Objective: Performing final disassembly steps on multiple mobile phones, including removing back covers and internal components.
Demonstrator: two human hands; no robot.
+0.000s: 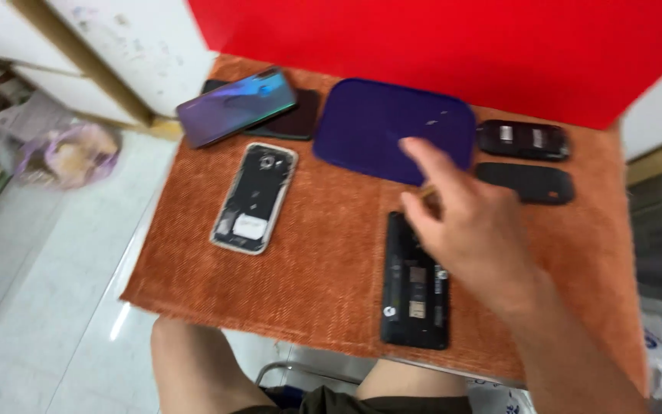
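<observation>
Black opened phone (415,284) under right hand (461,222) looked stiff, fragile; grip its long edges; fingers loosely spread, holding nothing; left hand unseen.

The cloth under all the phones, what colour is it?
The cloth is orange, a rusty burnt shade with a woven texture. It shows in the head view.

A glossy white tiled floor (32,307) is reflecting a streak of light at lower left. A scuffed white cabinet with tan wooden edging (109,54) is standing at upper left. A bright red flat panel (438,46) is rising behind the orange woven cloth (323,268) covering the tabletop. Blurred bags are lying beside the cabinet.
</observation>
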